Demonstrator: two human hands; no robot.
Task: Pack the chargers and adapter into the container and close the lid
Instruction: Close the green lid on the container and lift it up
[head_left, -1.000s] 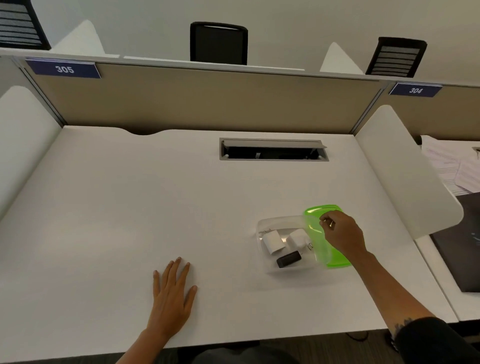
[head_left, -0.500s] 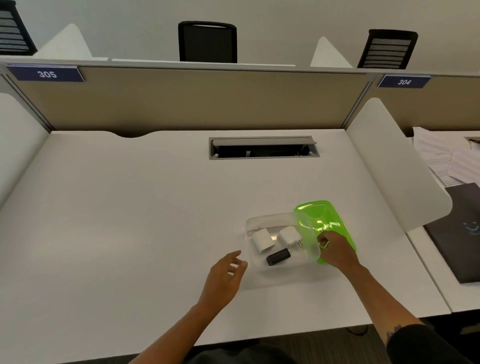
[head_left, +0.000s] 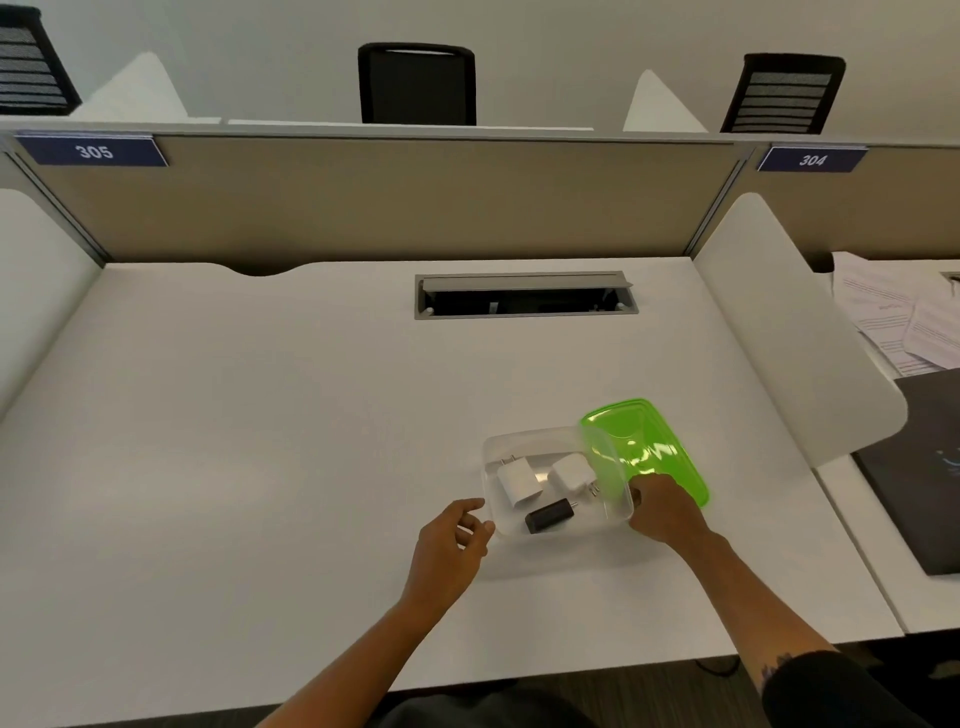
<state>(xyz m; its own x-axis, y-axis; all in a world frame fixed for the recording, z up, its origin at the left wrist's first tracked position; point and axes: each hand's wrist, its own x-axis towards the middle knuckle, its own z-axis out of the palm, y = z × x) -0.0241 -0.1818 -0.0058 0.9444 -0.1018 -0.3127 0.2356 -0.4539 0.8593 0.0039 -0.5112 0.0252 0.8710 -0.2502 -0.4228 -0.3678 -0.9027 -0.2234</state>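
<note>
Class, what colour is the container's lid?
Bright translucent green lid, seen in the head view.

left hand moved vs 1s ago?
Yes. The left hand has left the bare desk and gone right and away from the person, to the near-left corner of the clear container, which sits as before, below the cable hatch.

White laminate desk with smooth matte top, bounded by tan fabric partition at rear and white curved side dividers. Grey rectangular cable-access hatch recessed in desk near rear centre, flap raised. Clear rectangular plastic container sits on desk at front right. Translucent green plastic lid just right of container, left edge overlapping container rim, tilted; whether its far side rests on desk cannot be told.
</note>
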